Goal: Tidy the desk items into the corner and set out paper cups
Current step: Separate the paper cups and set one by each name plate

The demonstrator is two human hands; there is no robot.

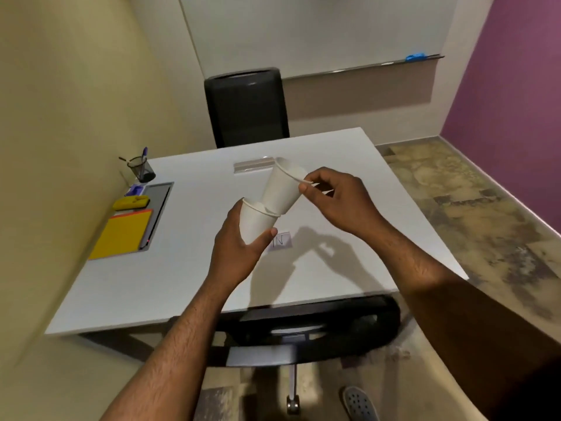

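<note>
Above the middle of the white desk [182,284] I hold two white paper cups. My left hand [236,250] grips the lower paper cup [256,223] around its body. My right hand [334,199] pinches the rim of the upper paper cup [280,189], which is tilted and has its base seated in the lower cup's mouth. In the desk's far-left corner by the wall lie a yellow notebook [123,235], a yellow stapler-like item [130,203], a small purple item [135,189] and a black mesh pen holder [141,168] with pens.
A clear flat holder [252,167] lies at the desk's far side, and a small paper label [280,240] lies under my hands. A grey cable tray [158,202] is set into the desk. One black chair [246,107] stands beyond the desk, another chair [303,332] at the near edge.
</note>
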